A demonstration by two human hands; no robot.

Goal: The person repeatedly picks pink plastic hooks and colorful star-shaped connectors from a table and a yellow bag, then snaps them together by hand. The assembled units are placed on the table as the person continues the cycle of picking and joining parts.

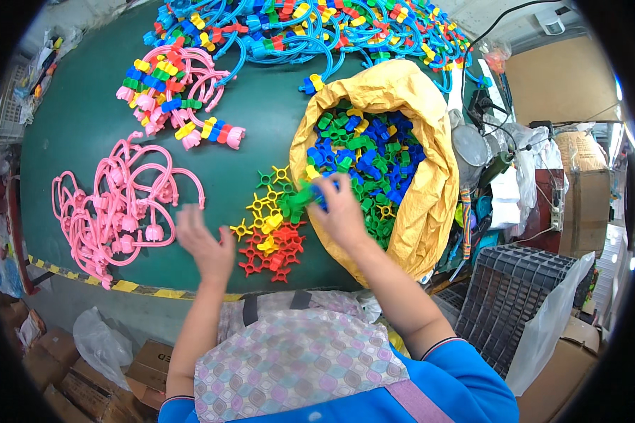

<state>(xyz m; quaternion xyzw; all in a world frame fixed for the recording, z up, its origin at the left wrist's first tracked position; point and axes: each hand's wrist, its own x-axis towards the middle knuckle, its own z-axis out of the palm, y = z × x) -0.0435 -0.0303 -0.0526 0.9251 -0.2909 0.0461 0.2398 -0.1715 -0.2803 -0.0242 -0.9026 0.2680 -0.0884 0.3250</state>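
My left hand (206, 243) is above the green table with its thumb and fingers apart and nothing in it. It is nearest to a heap of pink plastic rings (116, 204). My right hand (340, 215) is at the left rim of a yellow cloth sack (420, 233), its fingers closed on small plastic pieces (300, 200), smeared by motion, green with some blue. Inside the sack lie many blue, green and yellow pieces (367, 155). Between my hands, red star-shaped pieces (279, 250) and yellow star-shaped pieces (261, 204) lie in a loose pile.
Pink rings strung with coloured pieces (162, 92) lie farther back. A large heap of blue rings with coloured pieces (317, 35) covers the far edge. Right of the sack are a grey round dish (470, 144), cables and a black plastic crate (511, 296). Cardboard boxes (152, 366) stand below left.
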